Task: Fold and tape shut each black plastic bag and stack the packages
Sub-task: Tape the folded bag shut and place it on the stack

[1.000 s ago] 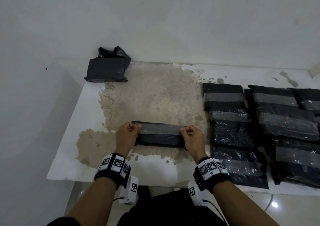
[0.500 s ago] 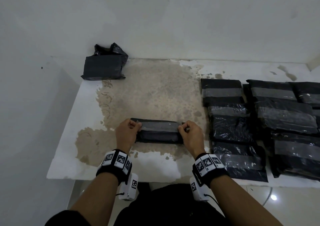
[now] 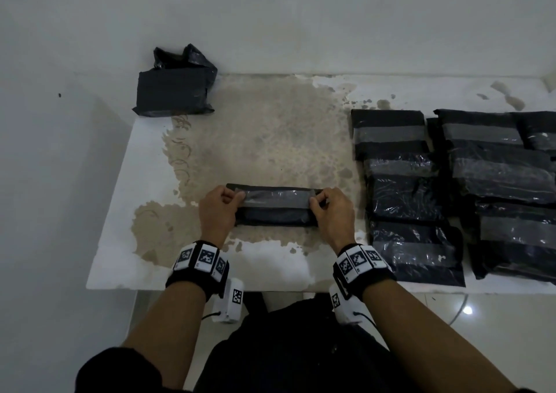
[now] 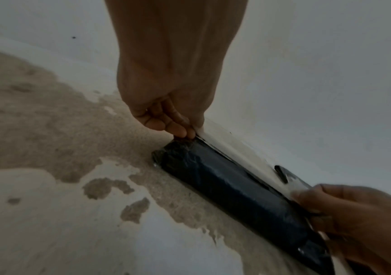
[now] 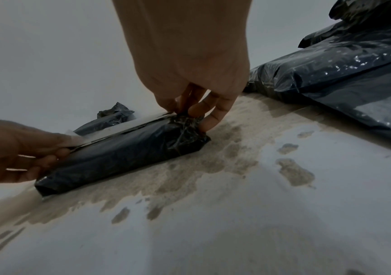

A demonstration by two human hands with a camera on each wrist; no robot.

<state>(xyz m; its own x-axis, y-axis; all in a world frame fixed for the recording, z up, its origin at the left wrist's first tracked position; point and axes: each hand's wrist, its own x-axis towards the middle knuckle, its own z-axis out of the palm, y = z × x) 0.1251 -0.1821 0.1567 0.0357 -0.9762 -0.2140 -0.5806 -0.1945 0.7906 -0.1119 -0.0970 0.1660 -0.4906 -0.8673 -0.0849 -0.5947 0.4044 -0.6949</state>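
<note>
Head view shows both hands at the ends of a folded black bag (image 3: 272, 216) lying crosswise on the table (image 3: 120, 212), near its front edge. The left hand (image 3: 217, 210) pinches the 9 o'clock end of a clear tape strip (image 3: 275, 199) between thumb and curled fingers, and the right hand (image 3: 332, 212) pinches the 3 o'clock end the same way, so the strip is stretched along the top of the bag from end to end. Left wrist view shows the left fingertips (image 4: 180, 130) pressed together on the tape's corner right at the bag's crumpled end, with the pale strip running away along the upper edge of the dark roll toward the other hand. Right wrist view shows the right fingers (image 5: 213, 109) curled down over the bag's bunched end, thumb and forefinger closed on the tape; whether the strip is already stuck along its whole length I cannot tell.

Out from the bag, the tabletop carries a wide tan stain (image 3: 270, 140) under and beyond it toward 12 o'clock. At 3 o'clock lie rows of taped packages (image 3: 403, 194), overlapping one another, each with a grey band of tape across it. At 11 o'clock, near the wall, sits another black bag (image 3: 173, 92) with its top loose and crumpled.
</note>
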